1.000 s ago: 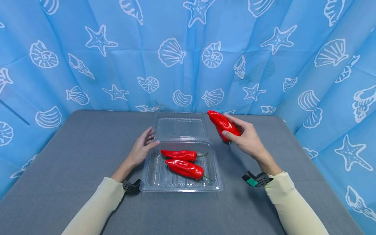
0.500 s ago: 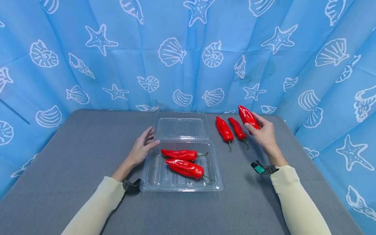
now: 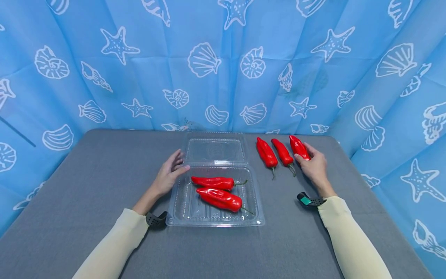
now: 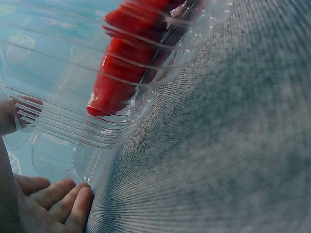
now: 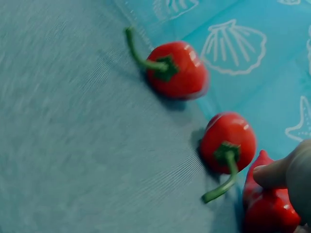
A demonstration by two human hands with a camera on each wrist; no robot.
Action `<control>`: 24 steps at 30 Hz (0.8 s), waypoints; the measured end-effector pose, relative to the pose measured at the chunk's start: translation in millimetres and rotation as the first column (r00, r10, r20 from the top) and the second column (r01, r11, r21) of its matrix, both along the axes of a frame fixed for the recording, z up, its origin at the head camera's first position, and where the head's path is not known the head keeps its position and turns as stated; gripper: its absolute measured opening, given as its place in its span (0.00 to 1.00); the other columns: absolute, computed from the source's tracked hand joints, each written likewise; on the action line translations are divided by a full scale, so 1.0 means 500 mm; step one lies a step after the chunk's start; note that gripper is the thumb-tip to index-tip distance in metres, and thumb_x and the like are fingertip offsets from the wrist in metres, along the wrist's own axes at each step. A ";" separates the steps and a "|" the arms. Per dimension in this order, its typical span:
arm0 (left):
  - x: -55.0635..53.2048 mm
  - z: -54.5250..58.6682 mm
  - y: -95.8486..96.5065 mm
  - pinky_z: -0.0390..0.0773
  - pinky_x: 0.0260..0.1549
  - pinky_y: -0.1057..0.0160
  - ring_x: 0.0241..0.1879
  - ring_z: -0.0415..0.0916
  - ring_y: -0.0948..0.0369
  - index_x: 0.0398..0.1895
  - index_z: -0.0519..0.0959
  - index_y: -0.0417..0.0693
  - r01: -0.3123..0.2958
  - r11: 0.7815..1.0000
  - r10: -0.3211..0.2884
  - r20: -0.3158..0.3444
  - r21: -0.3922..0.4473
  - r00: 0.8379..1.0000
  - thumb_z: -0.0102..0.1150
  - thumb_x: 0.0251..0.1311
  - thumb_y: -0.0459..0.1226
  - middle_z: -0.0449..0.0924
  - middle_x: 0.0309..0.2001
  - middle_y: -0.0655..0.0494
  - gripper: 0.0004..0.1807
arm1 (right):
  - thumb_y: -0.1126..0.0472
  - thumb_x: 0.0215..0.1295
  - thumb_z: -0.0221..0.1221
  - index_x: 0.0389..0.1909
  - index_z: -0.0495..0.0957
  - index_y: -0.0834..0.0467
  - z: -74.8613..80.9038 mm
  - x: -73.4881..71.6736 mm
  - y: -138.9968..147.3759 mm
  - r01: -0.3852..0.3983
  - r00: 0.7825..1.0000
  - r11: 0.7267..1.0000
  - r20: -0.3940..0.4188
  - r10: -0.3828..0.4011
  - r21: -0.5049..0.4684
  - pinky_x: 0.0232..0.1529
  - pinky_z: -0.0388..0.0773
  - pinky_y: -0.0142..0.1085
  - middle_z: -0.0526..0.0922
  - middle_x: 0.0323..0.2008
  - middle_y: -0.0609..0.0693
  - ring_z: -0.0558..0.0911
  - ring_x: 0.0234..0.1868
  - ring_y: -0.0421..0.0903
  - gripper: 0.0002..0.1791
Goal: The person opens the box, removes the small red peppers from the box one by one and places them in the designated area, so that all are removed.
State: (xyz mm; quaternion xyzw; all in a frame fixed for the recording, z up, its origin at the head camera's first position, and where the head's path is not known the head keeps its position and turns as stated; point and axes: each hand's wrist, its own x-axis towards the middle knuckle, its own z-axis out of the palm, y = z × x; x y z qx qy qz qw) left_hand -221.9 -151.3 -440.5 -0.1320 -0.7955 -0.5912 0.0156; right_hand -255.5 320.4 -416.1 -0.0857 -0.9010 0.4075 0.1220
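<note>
At the far right of the table, my right hand holds a glossy red pepper between thumb and fingers, low at the tabletop. Its thumb lies on the pepper in the right wrist view. Two more red peppers with green stems, a slim one and a wider one, lie to its left in a row. My left hand rests beside a clear plastic clamshell box, thumb at the rim and fingers loosely extended outside. Inside lie two red peppers, one behind and one in front.
The box's lid is folded back flat behind it. A grey cloth covers the table. Beyond the back edge hangs a blue curtain with white shells and starfish.
My right hand has moved right with the pepper and lowered it to the table beside two others, which it hid before. The left hand has stayed still.
</note>
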 end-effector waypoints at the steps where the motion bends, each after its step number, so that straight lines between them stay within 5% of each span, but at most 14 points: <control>1: 0.000 0.000 0.000 0.60 0.72 0.42 0.72 0.58 0.38 0.79 0.47 0.32 0.000 1.000 0.000 0.001 -0.001 1.000 0.58 0.71 0.39 0.55 0.76 0.32 0.43 | 0.58 0.73 0.59 0.78 0.59 0.59 -0.003 0.000 0.000 0.009 1.000 1.000 0.007 -0.009 0.011 0.69 0.63 0.62 0.64 0.73 0.66 0.64 0.71 0.66 0.36; 24: -0.001 0.001 -0.001 0.59 0.72 0.43 0.72 0.58 0.38 0.79 0.47 0.32 0.011 1.000 -0.011 0.004 0.015 1.000 0.58 0.71 0.38 0.54 0.76 0.32 0.43 | 0.59 0.71 0.58 0.77 0.62 0.58 -0.006 0.004 -0.013 0.032 0.999 0.992 -0.012 -0.031 0.126 0.63 0.68 0.61 0.67 0.70 0.68 0.68 0.66 0.67 0.35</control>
